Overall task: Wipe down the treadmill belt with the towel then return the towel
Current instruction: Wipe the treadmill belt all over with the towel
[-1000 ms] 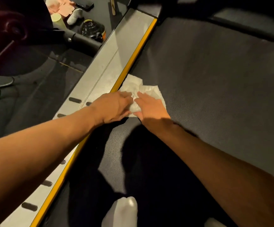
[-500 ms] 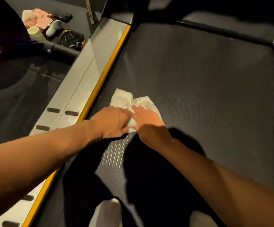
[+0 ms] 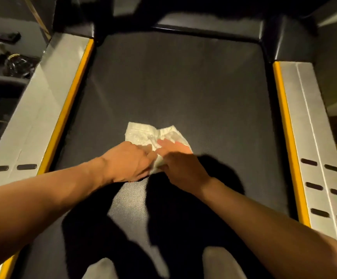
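Two hands meet on the white towel point(image 3: 143, 133), which lies near the middle of the treadmill belt point(image 3: 173, 77). The left hand point(image 3: 128, 161) lies knuckles up, its fingers curled down onto the towel's near edge, where the cloth bunches. The right hand point(image 3: 180, 161) lies just beside it, fingers straight and pressed flat on the towel's right part. The towel's far half lies spread and creased on the dark belt. Both forearms cast black shadows toward two pale socked feet point(image 3: 222, 262) at the belt's near end. Grey side rails point(image 3: 42, 109) with yellow strips point(image 3: 285, 117) along their inner edges flank the belt. Blurred clutter point(image 3: 20, 65) lies on the floor beyond the left rail.
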A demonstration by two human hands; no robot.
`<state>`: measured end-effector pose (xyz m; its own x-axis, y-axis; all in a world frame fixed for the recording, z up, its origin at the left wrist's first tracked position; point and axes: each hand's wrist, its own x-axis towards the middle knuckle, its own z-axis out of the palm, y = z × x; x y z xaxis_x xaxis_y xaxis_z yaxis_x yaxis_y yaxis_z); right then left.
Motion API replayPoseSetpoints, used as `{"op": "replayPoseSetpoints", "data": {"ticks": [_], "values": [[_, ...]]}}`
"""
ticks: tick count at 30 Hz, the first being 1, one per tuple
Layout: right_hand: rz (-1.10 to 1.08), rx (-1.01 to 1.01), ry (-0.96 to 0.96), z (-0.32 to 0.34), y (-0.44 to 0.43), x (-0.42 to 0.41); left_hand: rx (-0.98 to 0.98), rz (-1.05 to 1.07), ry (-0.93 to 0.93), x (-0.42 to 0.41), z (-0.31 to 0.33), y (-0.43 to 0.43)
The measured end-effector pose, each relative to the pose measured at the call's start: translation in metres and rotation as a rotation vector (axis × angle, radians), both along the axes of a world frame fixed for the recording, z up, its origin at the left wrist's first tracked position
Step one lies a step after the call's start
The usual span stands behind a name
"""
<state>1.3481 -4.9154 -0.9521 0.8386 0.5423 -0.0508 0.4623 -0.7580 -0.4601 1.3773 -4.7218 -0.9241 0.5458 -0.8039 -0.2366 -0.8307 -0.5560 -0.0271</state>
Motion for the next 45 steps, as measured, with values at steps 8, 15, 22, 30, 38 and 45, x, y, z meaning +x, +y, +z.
{"op": "replayPoseSetpoints", "data": {"ticks": [8,15,22,30,38,45], "values": [[-0.158,-0.078,0.054,-0.001,-0.019,0.042,-0.019,0.098,-0.079,0.044,0.011,-0.023],[-0.111,-0.041,0.054,0.000,-0.040,-0.013,-0.226,0.060,0.180,0.001,-0.008,-0.034],[-0.275,-0.054,0.140,-0.004,-0.053,0.029,-0.045,0.166,0.044,0.038,0.005,-0.060],[-0.238,-0.025,-0.059,-0.005,-0.078,-0.035,-0.093,-0.090,0.115,0.008,-0.006,-0.079],[-0.457,-0.136,0.204,0.002,-0.073,0.032,0.102,0.263,0.197,0.057,0.030,-0.118],[-0.399,-0.097,-0.073,-0.016,-0.096,-0.029,0.076,0.050,0.017,0.011,0.016,-0.136]]}}
